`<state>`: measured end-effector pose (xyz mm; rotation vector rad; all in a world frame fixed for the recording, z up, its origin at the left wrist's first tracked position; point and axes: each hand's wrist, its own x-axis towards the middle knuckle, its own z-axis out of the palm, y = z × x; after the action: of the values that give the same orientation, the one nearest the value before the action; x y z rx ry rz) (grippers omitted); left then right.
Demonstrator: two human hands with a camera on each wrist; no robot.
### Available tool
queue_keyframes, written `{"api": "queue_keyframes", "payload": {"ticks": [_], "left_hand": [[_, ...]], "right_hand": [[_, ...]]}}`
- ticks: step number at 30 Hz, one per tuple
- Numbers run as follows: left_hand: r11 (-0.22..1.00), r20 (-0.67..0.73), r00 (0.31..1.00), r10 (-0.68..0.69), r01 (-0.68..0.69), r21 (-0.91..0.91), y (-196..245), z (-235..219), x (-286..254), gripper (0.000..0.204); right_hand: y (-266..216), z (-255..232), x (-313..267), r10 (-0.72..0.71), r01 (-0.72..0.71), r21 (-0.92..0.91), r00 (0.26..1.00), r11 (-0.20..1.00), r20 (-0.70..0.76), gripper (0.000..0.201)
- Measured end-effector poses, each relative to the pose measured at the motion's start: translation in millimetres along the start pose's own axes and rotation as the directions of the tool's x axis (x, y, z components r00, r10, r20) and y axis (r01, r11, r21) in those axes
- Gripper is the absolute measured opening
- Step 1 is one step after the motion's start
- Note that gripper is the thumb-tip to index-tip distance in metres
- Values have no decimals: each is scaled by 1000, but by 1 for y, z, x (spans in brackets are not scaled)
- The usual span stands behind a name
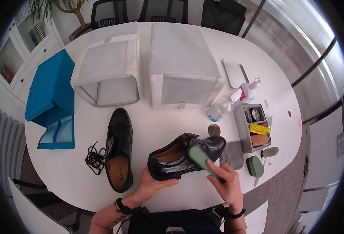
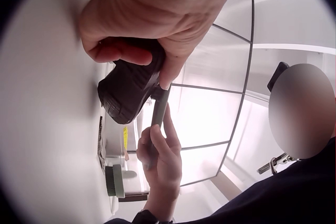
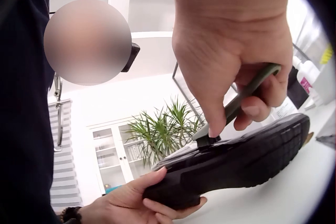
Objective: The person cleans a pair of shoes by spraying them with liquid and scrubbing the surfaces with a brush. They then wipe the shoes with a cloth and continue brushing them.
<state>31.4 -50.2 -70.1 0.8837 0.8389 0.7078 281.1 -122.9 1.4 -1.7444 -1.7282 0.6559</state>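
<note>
A black leather dress shoe (image 1: pixel 162 169) is held tilted above the white table, toe pointing right, its laces out. My left hand (image 1: pixel 150 185) grips it around the heel, with the thumb along its side and fingers under the sole. In my right hand (image 1: pixel 227 181) is a green-handled shoe brush (image 1: pixel 201 159), slanted over the front of the shoe. The right wrist view shows the brush's short dark bristles (image 3: pixel 207 143) right at the upper. Left of my hands, the matching black shoe (image 1: pixel 120 136) stands on the table beside a heap of black laces (image 1: pixel 96 159).
On the right are a grey box (image 1: pixel 239 130) of shoe-care items, a second green brush (image 1: pixel 255 166), a grey cloth (image 1: pixel 233 154), a small round tin (image 1: pixel 214 130) and two pump bottles (image 1: pixel 220 110). Behind stand two pale fabric boxes (image 1: pixel 183 50) and a blue one (image 1: pixel 53 85).
</note>
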Motion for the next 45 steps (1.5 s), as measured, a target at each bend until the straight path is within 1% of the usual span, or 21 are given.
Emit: {"api": "queue_keyframes", "payload": {"ticks": [4,6,8,10,14,16,18,20,22,25,28,30,32,34,36,37,38,40,42,44,45], "left_hand": [[1000,3,1000,21,-21,6,-2,-1,1,56],[998,8,1000,12,-12,69,2,0,-1,55],[999,-6,1000,8,-8,53,1,1,0,55],[999,-20,1000,8,-7,40,0,1,1,54],[999,-14,999,-43,43,-27,3,0,0,55],[998,-2,998,-60,60,-22,3,-1,0,58],[998,-30,999,11,-9,59,1,1,1,53],[1000,-37,999,2,-2,14,-1,2,1,54],[1000,-47,999,-2,1,-28,0,3,1,55],[997,-32,999,-32,30,-76,2,1,1,55],[999,-16,1000,1,0,49,1,0,1,56],[995,-22,999,30,-28,99,2,2,-1,55],[998,-24,1000,15,-13,56,1,3,0,54],[1000,-27,1000,0,0,13,2,3,0,53],[1000,-26,1000,-1,1,2,3,3,0,52],[1000,-21,1000,-2,2,4,2,3,0,52],[1000,-21,1000,4,-4,10,1,2,-1,52],[1000,-12,1000,10,-10,20,1,3,0,52],[997,-18,999,32,-31,72,3,4,-2,55],[998,-20,999,41,-40,45,8,8,-2,56],[998,-32,998,54,-54,16,9,10,-2,58]], "right_hand": [[6,-7,1,70,-89,-132,988,987,-139,55],[0,-8,-4,66,-77,-100,992,992,-107,54],[-6,-6,-10,-17,16,22,998,1000,53,52],[-8,-3,-11,-2,-6,80,995,997,102,51],[4,-3,-7,-19,17,-19,995,1000,-93,49],[3,-7,-7,111,-133,-123,979,984,-171,48],[3,-6,-11,44,-57,-86,988,995,-147,50],[-5,-7,-15,41,-46,85,997,995,70,51],[3,-5,-16,17,-27,122,996,992,87,50],[13,-6,-13,102,-109,-37,982,993,-161,45],[19,-10,-15,142,-164,-98,970,982,-198,47],[15,-11,-19,112,-124,-72,981,990,-157,48],[13,-11,-21,-25,19,109,999,994,45,48],[18,-8,-21,-8,-4,126,996,992,92,48],[28,-4,-18,26,-27,-4,991,1000,-134,48],[31,-6,-18,142,-153,-40,971,987,-193,48],[32,-8,-18,145,-156,-40,969,987,-201,48],[32,-12,-20,176,-189,-56,967,980,-185,48],[27,-14,-22,114,-117,-14,984,993,-139,50],[27,-18,-23,16,-26,156,998,987,68,51],[30,-18,-21,14,-17,119,999,993,31,50]]}}
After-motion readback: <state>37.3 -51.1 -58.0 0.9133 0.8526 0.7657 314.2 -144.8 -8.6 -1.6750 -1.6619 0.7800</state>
